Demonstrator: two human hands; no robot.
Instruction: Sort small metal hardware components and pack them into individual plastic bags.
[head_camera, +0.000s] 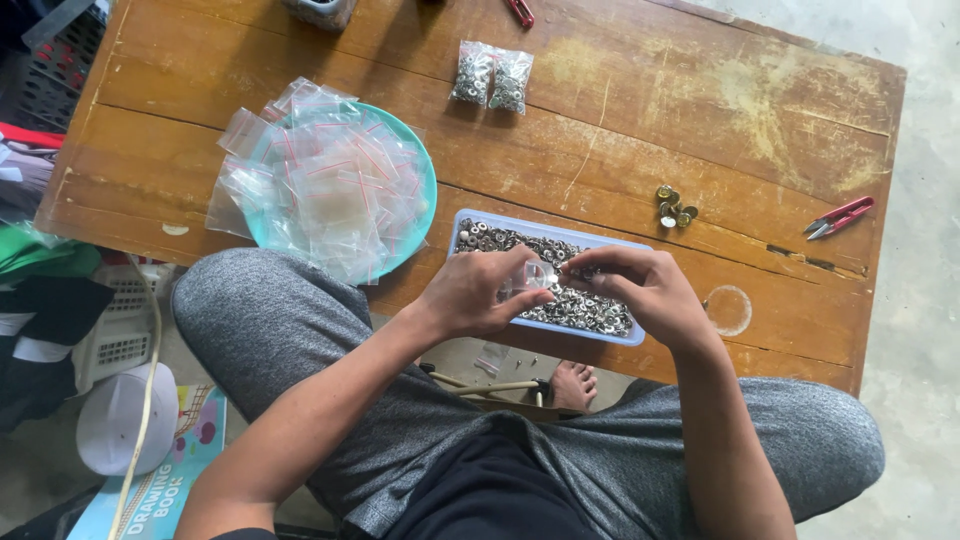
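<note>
A: Small clear bag (535, 277), pinched between both hands over the blue tray (462, 222) of silver fasteners.
B: Grips?
A: Left hand (478, 295) closed on the bag; right hand (640, 290) fingertips narrow at its mouth.
B: Surroundings?
A: Empty zip bags on teal plate (425, 165) at 10 o'clock; two filled bags (492, 76) at 12; brass pieces (675, 208) and red snips (840, 216) toward 2.

The middle of the blue tray (470, 222) is covered by the left hand (478, 292) and right hand (640, 290). The small clear bag (530, 278) pinched between them is mostly hidden. At the far edge, a grey container (320, 10) and red tool (520, 10) are cut off.
</note>
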